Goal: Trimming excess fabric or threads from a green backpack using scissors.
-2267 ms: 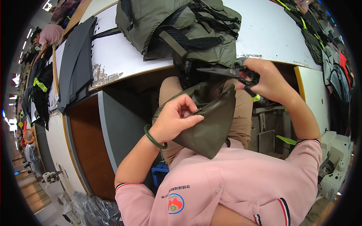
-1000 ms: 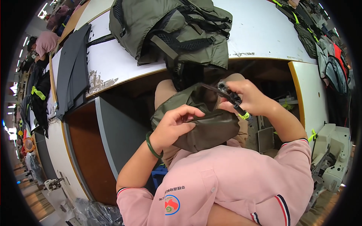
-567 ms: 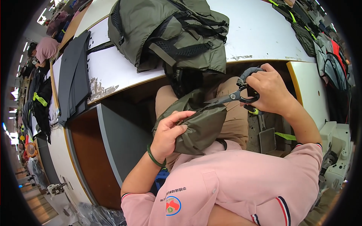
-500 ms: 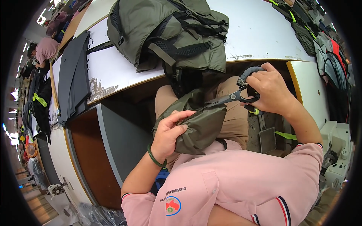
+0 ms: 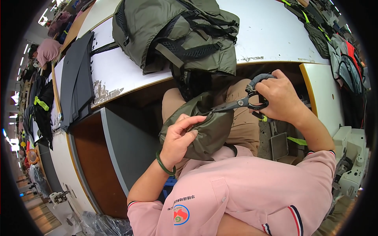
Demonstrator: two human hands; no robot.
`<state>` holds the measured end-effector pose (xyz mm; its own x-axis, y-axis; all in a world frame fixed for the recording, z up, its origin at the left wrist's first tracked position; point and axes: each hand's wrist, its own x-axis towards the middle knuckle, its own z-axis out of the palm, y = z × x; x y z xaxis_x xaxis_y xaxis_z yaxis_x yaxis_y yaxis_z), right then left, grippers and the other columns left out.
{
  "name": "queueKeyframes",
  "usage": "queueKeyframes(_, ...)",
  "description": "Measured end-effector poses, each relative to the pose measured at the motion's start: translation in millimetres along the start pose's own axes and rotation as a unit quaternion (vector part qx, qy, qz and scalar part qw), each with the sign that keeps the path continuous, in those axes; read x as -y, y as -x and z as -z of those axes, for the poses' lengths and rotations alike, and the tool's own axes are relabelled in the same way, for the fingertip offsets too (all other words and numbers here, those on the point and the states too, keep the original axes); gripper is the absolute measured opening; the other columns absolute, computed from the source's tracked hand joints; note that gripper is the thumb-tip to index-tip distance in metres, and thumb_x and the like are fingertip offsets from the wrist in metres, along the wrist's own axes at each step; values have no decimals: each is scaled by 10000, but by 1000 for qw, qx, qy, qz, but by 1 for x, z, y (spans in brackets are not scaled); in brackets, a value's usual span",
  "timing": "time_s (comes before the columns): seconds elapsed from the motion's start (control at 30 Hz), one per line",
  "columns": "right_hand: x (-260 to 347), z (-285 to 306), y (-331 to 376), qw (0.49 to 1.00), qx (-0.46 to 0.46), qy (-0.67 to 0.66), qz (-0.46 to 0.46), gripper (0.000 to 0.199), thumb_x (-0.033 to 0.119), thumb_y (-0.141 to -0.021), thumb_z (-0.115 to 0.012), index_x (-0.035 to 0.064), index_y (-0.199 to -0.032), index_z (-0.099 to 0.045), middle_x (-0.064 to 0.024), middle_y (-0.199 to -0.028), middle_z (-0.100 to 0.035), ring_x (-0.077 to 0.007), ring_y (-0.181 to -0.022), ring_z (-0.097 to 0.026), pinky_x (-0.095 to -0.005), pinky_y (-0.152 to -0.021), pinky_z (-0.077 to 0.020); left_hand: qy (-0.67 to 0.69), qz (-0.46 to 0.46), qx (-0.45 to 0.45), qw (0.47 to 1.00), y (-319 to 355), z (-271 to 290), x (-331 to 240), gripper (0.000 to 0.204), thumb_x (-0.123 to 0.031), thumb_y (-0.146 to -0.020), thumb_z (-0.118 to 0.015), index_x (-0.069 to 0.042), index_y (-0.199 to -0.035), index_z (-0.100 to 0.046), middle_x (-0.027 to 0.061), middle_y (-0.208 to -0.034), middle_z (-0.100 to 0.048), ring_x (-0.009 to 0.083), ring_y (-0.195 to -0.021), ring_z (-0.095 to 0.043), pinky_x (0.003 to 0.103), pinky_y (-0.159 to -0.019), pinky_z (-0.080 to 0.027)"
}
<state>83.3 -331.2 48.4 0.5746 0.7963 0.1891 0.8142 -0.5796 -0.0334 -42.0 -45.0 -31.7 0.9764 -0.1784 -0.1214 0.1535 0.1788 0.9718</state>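
My left hand (image 5: 180, 138) pinches a fold of thin olive-green fabric (image 5: 210, 135) that hangs over my lap. In my right hand (image 5: 281, 94) is a pair of black scissors (image 5: 240, 103) with wrapped handle loops. Their blades point left and lie at the fabric's upper edge, just beyond my left fingertips. Whether the blade tips are parted is too small to tell. The olive backpack (image 5: 177, 35) lies on the table above, its black straps hanging over the edge toward the fabric; a join between the two is hard to make out.
The white tabletop (image 5: 271, 31) has a worn front edge. A stack of dark grey panels (image 5: 76, 78) overhangs it at the left, above open compartments with a grey divider (image 5: 122, 141). At the right stand a white sewing machine (image 5: 352, 161) and hanging bags (image 5: 346, 59).
My right hand and the scissors have shifted slightly left, bringing the blades nearer my left fingertips. The left hand keeps its pinch on the fabric, and the backpack stays put.
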Motion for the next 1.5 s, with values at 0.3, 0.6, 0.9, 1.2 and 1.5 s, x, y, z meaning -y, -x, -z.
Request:
queueKeyframes(0.3,11,-58,22,795,112,-536,-260,321,311,-779,-762,28,-749,-614,-42,-564,-565,-170,-476,-509,-290,-603,-467,-143,-98,49,984,4,-2,-1,401,55,-798,-538,-34,-1161,-683,22,-896,-456,123,-844,-451,222,-777,-367)
queueKeyframes(0.6,-23,-3,6,977,133,-162,-45,544,511,-664,-823,43,-802,-583,-44,-657,-551,-234,-665,-575,-348,-712,-427,33,53,61,996,3,12,-3,424,59,-789,-535,-17,-1182,-673,0,-907,-487,105,-859,-450,209,-807,-354)
queueKeyframes(0.9,-22,26,-5,974,207,-90,2,585,592,-618,-802,61,-738,-589,-84,-666,-569,-279,-698,-582,-352,-749,-403,-128,-37,53,990,8,5,-7,405,40,-788,-539,-53,-1147,-700,22,-851,-448,133,-827,-445,234,-765,-371)
queueKeyframes(1.2,-19,20,-9,959,259,-117,19,585,591,-629,-795,54,-714,-580,-95,-651,-574,-293,-692,-588,-364,-769,-400,-159,-65,63,983,8,1,-7,410,43,-773,-533,-59,-1127,-713,37,-852,-448,156,-836,-455,247,-777,-380)
queueKeyframes(1.5,-20,14,-11,954,272,-118,40,580,559,-574,-835,69,-741,-576,-56,-644,-563,-286,-662,-567,-361,-751,-402,-159,-65,69,983,8,1,-5,410,48,-775,-523,-57,-1121,-716,41,-859,-452,155,-838,-458,245,-764,-389)
